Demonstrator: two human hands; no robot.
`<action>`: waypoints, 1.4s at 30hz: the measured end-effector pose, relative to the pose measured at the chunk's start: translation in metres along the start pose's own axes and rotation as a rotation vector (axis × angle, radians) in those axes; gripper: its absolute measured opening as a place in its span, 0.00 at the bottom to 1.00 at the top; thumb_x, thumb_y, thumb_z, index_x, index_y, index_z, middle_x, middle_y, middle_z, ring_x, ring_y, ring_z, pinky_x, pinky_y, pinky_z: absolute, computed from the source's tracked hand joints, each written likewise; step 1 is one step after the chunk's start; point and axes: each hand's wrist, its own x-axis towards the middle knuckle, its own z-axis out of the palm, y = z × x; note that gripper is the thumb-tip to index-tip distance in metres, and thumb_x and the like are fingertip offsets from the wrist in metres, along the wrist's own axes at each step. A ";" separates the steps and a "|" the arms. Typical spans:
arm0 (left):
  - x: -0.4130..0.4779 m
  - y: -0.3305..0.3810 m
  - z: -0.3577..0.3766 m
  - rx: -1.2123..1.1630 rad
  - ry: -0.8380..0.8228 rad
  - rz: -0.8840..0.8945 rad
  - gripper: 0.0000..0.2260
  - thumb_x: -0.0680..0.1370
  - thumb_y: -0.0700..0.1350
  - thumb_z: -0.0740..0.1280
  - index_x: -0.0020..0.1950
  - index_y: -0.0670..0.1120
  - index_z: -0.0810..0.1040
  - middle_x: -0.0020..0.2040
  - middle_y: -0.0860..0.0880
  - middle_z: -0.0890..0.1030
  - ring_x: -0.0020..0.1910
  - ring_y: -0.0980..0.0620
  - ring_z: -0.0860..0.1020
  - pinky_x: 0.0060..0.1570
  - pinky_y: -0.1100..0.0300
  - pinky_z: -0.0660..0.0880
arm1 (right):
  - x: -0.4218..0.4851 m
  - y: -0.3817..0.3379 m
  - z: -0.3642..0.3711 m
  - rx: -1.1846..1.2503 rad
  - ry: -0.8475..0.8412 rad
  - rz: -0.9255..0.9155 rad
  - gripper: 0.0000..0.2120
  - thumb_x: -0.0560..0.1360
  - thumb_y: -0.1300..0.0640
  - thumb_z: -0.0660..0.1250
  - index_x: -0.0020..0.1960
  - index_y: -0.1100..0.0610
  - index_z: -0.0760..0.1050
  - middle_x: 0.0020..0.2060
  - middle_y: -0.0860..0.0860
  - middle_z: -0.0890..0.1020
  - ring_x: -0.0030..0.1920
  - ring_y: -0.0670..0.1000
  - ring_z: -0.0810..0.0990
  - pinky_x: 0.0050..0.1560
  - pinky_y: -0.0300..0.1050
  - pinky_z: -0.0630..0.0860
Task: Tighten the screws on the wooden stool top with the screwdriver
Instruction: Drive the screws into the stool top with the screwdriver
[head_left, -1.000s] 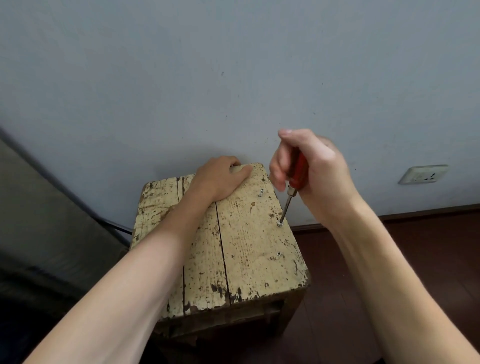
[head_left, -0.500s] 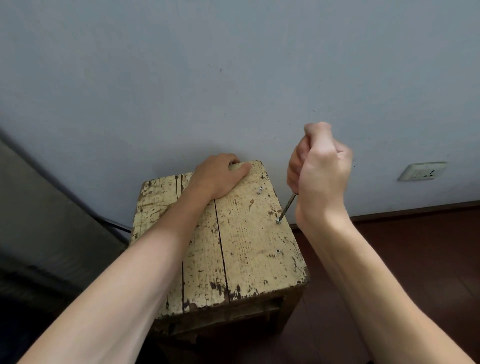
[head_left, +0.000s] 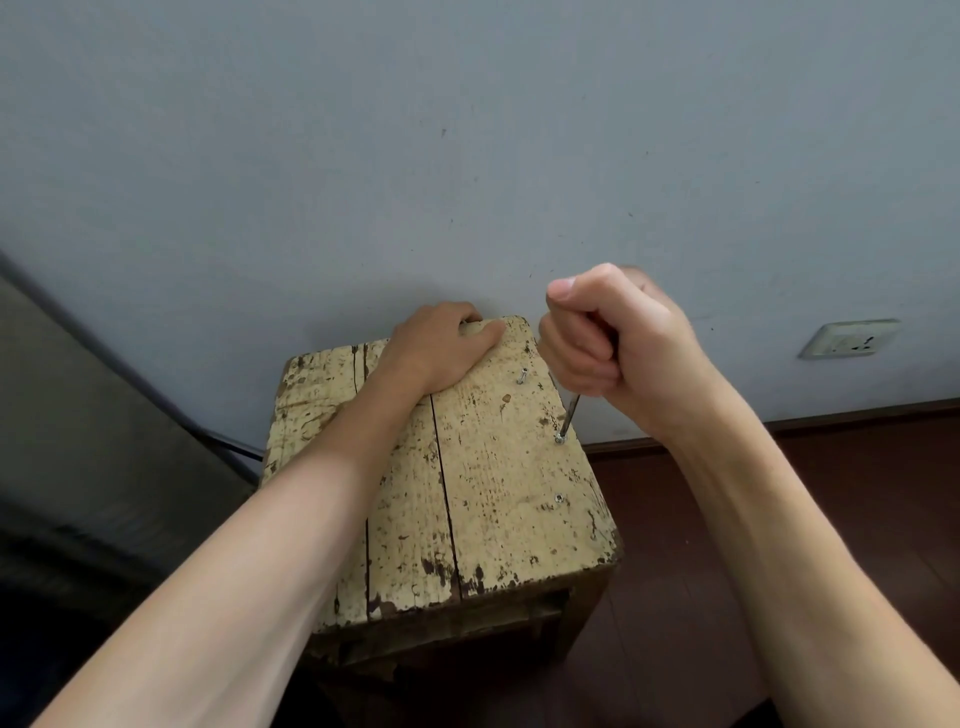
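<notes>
A worn, cream-painted wooden stool top (head_left: 483, 467) stands against the wall. My left hand (head_left: 439, 348) lies flat on its far edge, fingers curled over the back. My right hand (head_left: 613, 343) is a fist around the screwdriver handle, which is almost hidden. The metal shaft (head_left: 570, 413) slants down to a screw (head_left: 559, 439) near the top's right edge. Another screw (head_left: 522, 375) sticks up further back, and a third (head_left: 559, 498) sits nearly flush closer to me.
A grey wall (head_left: 467, 156) rises right behind the stool. A wall socket (head_left: 849, 339) sits low at the right above a dark skirting board. Dark reddish floor (head_left: 857, 493) lies right of the stool. A grey slanted surface (head_left: 78, 441) and a black cable fill the left.
My right hand has turned around the screwdriver: the red handle seen a second ago is now hidden inside the fist. The tip stays on the same screw. My left hand has not moved.
</notes>
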 end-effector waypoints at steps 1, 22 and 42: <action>0.001 -0.001 0.001 0.000 -0.002 0.001 0.29 0.72 0.73 0.54 0.59 0.57 0.81 0.56 0.55 0.83 0.54 0.49 0.79 0.50 0.53 0.73 | 0.001 0.000 0.002 0.017 0.059 0.008 0.23 0.76 0.57 0.58 0.22 0.50 0.62 0.18 0.47 0.61 0.22 0.48 0.55 0.25 0.35 0.55; 0.005 -0.004 0.004 -0.005 0.007 0.006 0.26 0.76 0.72 0.57 0.61 0.57 0.81 0.59 0.55 0.83 0.58 0.49 0.79 0.56 0.51 0.74 | 0.000 -0.003 -0.019 0.159 0.021 0.095 0.21 0.76 0.56 0.58 0.25 0.51 0.57 0.17 0.48 0.61 0.19 0.47 0.58 0.23 0.36 0.58; 0.005 -0.005 0.005 -0.003 0.020 0.013 0.26 0.74 0.73 0.56 0.58 0.57 0.81 0.55 0.56 0.83 0.54 0.49 0.79 0.48 0.54 0.70 | -0.005 -0.002 -0.005 -0.008 0.082 0.008 0.22 0.77 0.56 0.60 0.24 0.53 0.62 0.19 0.52 0.67 0.21 0.51 0.63 0.26 0.38 0.64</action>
